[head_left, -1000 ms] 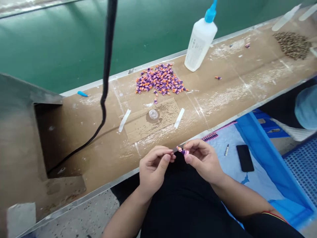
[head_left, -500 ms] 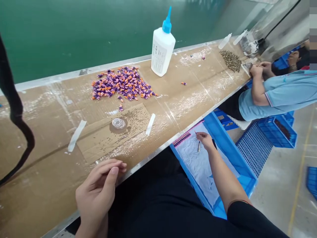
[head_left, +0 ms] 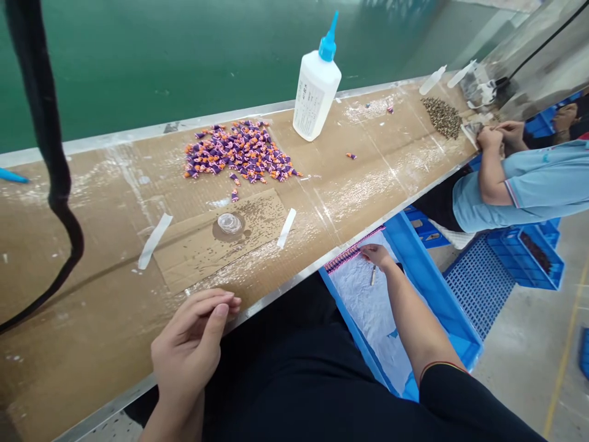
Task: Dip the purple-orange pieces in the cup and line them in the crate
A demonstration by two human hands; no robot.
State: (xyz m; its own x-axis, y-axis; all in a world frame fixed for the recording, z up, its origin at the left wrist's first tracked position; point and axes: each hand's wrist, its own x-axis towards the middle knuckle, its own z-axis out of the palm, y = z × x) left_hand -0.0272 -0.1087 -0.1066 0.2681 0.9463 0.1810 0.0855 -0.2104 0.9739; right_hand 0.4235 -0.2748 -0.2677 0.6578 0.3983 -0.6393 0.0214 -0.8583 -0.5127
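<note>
My left hand (head_left: 196, 337) hovers at the table's front edge, fingers curled towards the thumb; whatever it may hold is hidden. My right hand (head_left: 375, 253) reaches down into a blue crate (head_left: 426, 276), its fingertips pinched at a row of small purple and pink pieces (head_left: 343, 259) on white sheeting (head_left: 363, 301). What lies between those fingertips is too small to make out. On the table, a pile of purple and orange figures (head_left: 243, 153) sits behind a taped cardboard piece (head_left: 197, 255) bearing a clear round blob (head_left: 229, 224).
A white bottle with a blue nozzle (head_left: 316, 92) stands behind the pile. A black cable (head_left: 59, 178) hangs at left. At right, a person in a light blue shirt (head_left: 543, 178) works near a heap of small brownish pieces (head_left: 442, 116). More blue crates (head_left: 524, 261) stand on the floor.
My right hand has moved left and slightly down, onto the row of pieces in the crate. The view has shifted a little, so the table's contents appear farther right.
</note>
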